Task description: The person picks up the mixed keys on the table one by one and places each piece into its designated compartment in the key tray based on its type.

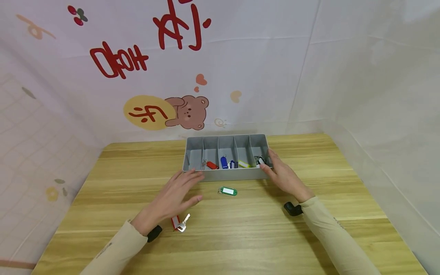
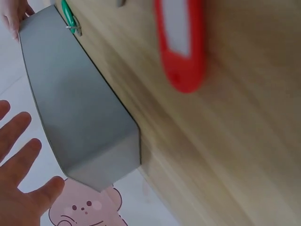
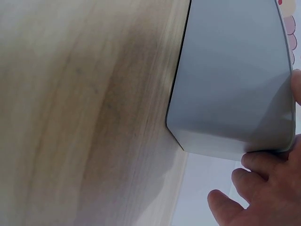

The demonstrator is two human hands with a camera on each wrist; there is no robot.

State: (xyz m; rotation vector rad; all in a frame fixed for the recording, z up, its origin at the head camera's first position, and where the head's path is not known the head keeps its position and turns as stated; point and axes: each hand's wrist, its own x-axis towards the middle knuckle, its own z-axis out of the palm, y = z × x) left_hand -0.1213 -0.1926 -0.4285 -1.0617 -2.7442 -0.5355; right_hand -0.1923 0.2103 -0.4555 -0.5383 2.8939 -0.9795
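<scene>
A grey five-compartment tray [image 1: 230, 175] stands toward the back of the table. At its right end my right hand [image 1: 284, 177] grips the corner, thumb over the front rim and fingers against the side wall [image 3: 211, 143]. My left hand [image 1: 173, 196] hovers by the front left corner, fingers spread and holding nothing. Key tags lie in the compartments: red [image 1: 211, 165], blue [image 1: 224, 162], yellow [image 1: 244, 164] and black [image 1: 260, 161]. In front of the tray lies a green key tag [image 1: 228, 191]. A red key tag [image 1: 175, 221] with a silver key [image 1: 183, 224] lies beside my left wrist.
The wooden table [image 1: 240, 236] meets a white printed cloth [image 1: 261, 76] behind the tray and at both sides. The leftmost compartment [image 1: 195, 154] shows its bare floor. A black device is strapped at each wrist.
</scene>
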